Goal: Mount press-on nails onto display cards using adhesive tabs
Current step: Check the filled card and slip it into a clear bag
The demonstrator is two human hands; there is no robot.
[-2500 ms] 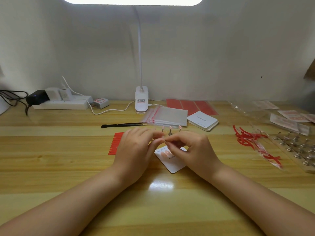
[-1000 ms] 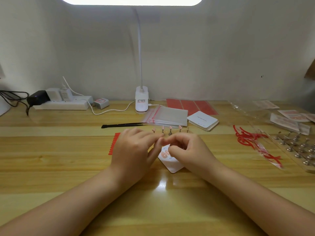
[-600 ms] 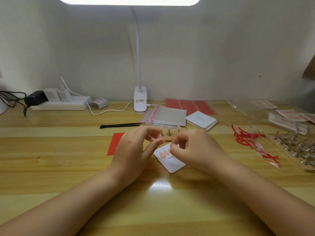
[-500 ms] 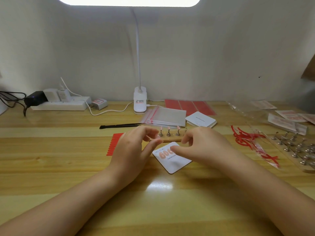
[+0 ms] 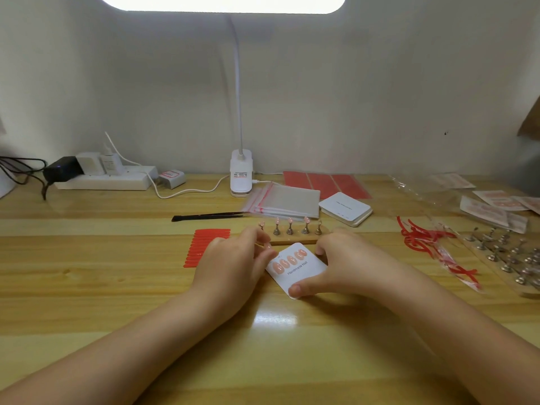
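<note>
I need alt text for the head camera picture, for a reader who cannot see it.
Two hands work on a white display card carrying four peach press-on nails on a wooden desk. The right hand holds the card's edges; the left hand touches its left corner. Behind stands a wooden strip of nail stands.

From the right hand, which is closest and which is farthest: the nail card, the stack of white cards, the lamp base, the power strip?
Measured from the right hand in the head view:
1. Nail card, held at its edges by that hand.
2. Stack of white cards, just behind the hand.
3. Lamp base, farther back, to the left.
4. Power strip, far back left.
</note>
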